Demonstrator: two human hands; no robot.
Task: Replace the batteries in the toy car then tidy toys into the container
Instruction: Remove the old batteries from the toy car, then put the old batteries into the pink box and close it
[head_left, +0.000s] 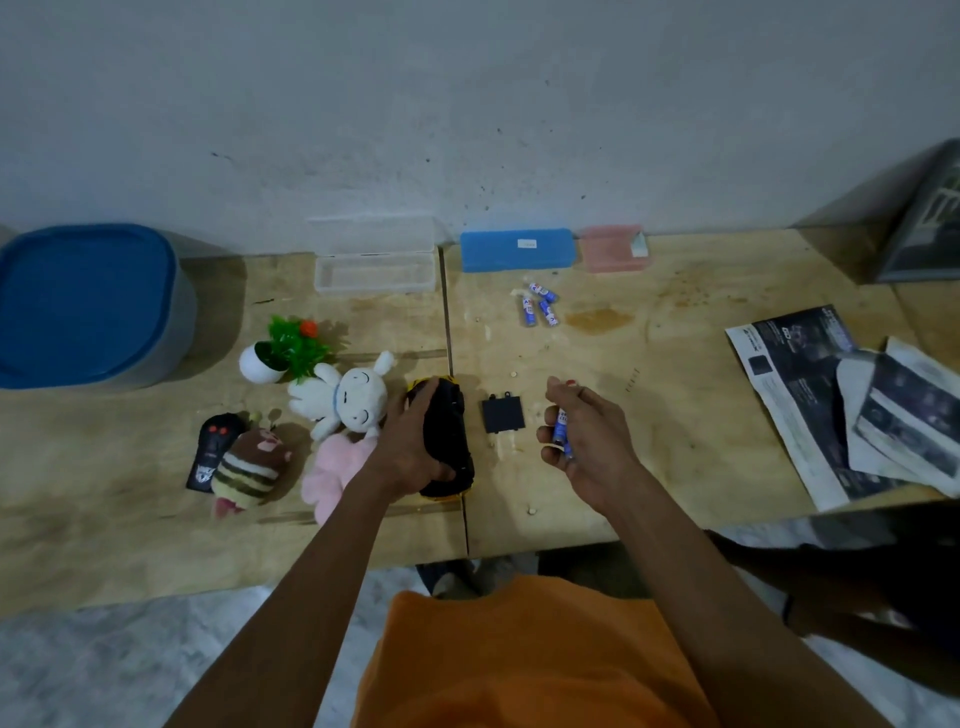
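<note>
Nearest, the left hand (415, 441) curls its fingers round the upturned yellow-and-black plastic toy car (445, 441) on the plywood counter (623, 467), while the right hand (584, 431), just beside the loose black rectangular battery cover (502, 413), pinches blue-and-white cylindrical batteries (562, 428). This looks like the battery swap, so next they need seating the right way round. Farther back lie three more blue-and-white loose batteries (538, 306), and the grey tub with the blue lid (88, 306) sits far left.

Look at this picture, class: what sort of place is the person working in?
Probably a plain home workroom or spare corner: bare plywood tabletops pushed against a scuffed white wall, with soft toys, loose batteries and plastic storage boxes laid out.
</note>
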